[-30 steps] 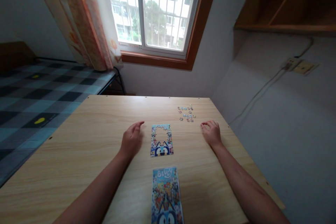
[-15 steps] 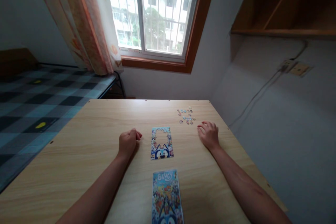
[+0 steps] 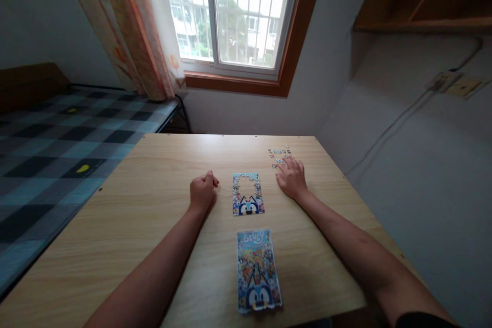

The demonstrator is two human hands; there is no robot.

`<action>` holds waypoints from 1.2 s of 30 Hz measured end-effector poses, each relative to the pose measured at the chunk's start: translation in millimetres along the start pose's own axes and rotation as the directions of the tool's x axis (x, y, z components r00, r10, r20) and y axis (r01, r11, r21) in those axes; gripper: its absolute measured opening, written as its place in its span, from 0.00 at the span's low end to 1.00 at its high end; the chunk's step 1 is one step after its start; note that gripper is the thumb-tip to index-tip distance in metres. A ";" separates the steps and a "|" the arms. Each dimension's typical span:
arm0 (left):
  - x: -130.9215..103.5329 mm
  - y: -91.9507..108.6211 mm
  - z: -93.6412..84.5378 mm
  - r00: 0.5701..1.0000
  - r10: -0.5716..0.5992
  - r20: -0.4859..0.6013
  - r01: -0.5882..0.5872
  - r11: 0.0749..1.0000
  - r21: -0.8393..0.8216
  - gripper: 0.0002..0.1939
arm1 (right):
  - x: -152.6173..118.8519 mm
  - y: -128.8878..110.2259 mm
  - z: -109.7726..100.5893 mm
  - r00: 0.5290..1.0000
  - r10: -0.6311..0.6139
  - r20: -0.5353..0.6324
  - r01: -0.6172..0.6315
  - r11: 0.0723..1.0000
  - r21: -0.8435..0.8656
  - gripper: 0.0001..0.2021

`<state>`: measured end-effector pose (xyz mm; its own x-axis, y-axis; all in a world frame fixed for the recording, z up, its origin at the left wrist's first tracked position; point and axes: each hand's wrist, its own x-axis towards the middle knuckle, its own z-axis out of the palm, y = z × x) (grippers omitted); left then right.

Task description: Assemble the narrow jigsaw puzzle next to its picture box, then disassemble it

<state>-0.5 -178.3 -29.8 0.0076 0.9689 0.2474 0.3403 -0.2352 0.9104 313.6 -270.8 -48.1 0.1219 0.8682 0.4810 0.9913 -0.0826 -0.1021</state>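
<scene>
On the table lies a partly assembled jigsaw puzzle (image 3: 248,208) with a gap in its upper middle and a blue cartoon dog's face along its bottom. Left of it, my left hand (image 3: 202,190) rests on the tabletop, fingers curled closed, and no object shows in it. Loose puzzle pieces (image 3: 279,151) are scattered at the back right. My right hand (image 3: 292,178) reaches over the nearer pieces with fingers apart, covering some of them. Closer to me, a printed Bluey picture sheet (image 3: 258,266) lies flat, showing the same dog.
The wooden table (image 3: 154,246) reaches back toward a barred window (image 3: 246,20). A bed with a checked cover (image 3: 115,113) stands on the left. On the right wall are a shelf (image 3: 442,25) and an outlet with a cable (image 3: 461,83).
My right hand has moved left and forward onto the loose pieces. My left hand stays curled beside the puzzle. The view has tilted down and shifted left, showing the whole picture sheet.
</scene>
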 end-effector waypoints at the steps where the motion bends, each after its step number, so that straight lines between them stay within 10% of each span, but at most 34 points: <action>1: 0.4 -1.7 0.8 1.000 0.003 -0.002 -0.003 1.000 -0.002 0.27 | 6.4 -1.3 4.2 0.999 0.040 0.009 -0.039 0.999 -0.014 0.19; 36: 2.9 -3.1 7.4 0.999 0.044 0.032 -0.045 0.999 0.013 0.27 | 23.9 7.4 14.8 0.993 0.101 0.053 -0.105 0.991 0.087 0.13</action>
<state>5.4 -174.2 -34.4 0.0529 0.9595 0.2767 0.3521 -0.2772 0.8940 323.1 -243.4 -50.3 0.2186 0.8802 0.4212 0.9650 -0.1309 -0.2272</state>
